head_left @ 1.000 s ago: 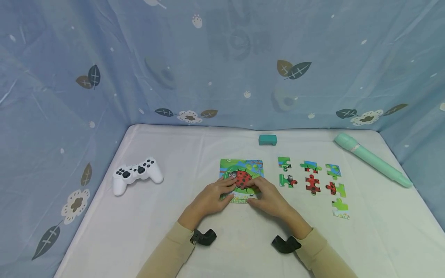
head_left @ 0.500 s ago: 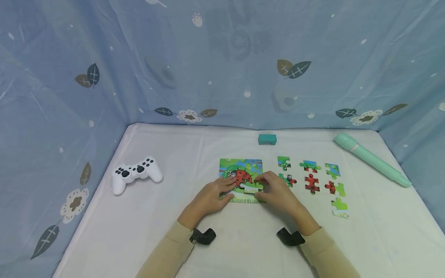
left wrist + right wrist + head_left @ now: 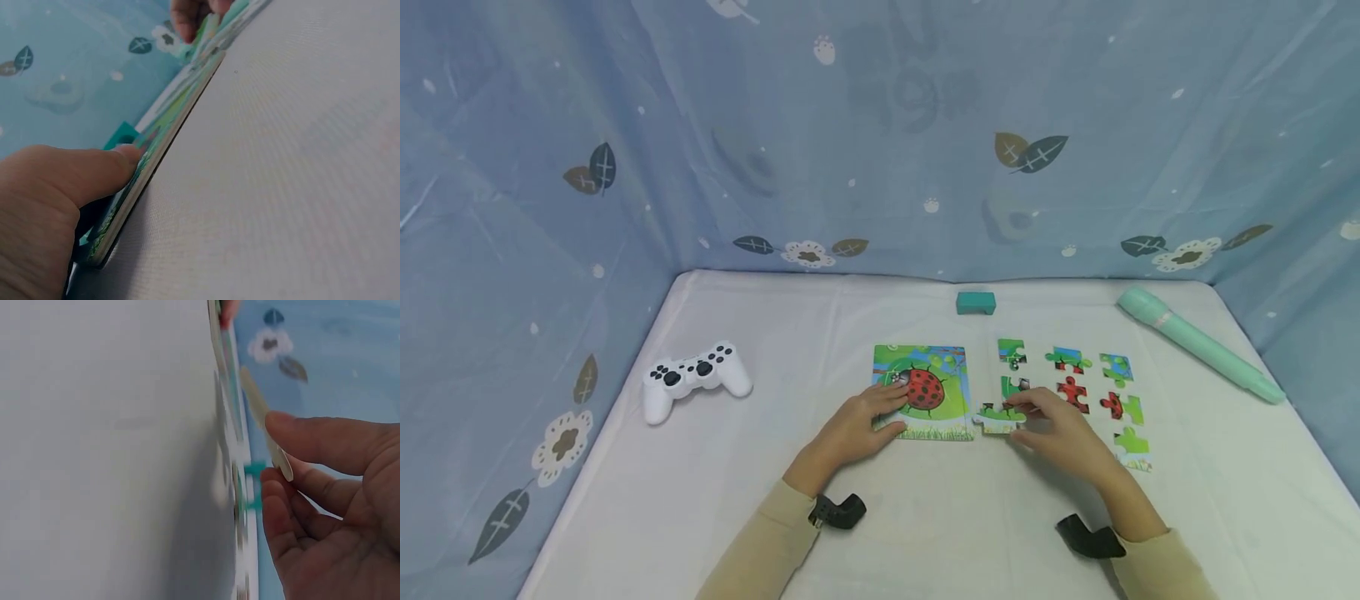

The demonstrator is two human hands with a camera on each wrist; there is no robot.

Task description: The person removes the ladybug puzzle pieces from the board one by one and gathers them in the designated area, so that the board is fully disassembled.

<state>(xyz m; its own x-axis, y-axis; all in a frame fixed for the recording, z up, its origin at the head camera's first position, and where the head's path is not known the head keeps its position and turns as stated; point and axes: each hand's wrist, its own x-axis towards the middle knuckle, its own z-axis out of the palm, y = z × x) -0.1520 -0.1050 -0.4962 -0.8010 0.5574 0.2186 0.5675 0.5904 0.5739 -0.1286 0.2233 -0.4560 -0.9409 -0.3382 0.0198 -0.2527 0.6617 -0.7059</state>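
Observation:
A ladybug picture puzzle board (image 3: 953, 404) lies flat on the white table. My left hand (image 3: 856, 423) rests on its left side, fingers extended near the ladybug's head. In the left wrist view the thumb (image 3: 103, 172) lies on top of the board near its edge. To the right of the board, my right hand (image 3: 1063, 433) pinches a green puzzle piece (image 3: 997, 419) with a grassy lower edge. The right wrist view shows that puzzle piece (image 3: 255, 403) edge-on between thumb and fingers, raised off the table. It partly overlaps another puzzle piece (image 3: 1011, 386) in the head view.
Several loose puzzle pieces lie in rows at the right, among them a red one (image 3: 1072, 392) and a green one (image 3: 1132, 442). A teal block (image 3: 976, 303) sits behind the board. A mint-green microphone-shaped object (image 3: 1202, 343) lies far right; a white game controller (image 3: 696, 379) lies left.
My right hand has lifted the grassy piece from the board's lower right and carried it rightward toward the loose pieces. The ladybug picture shows whole underneath. My left hand has stayed put.

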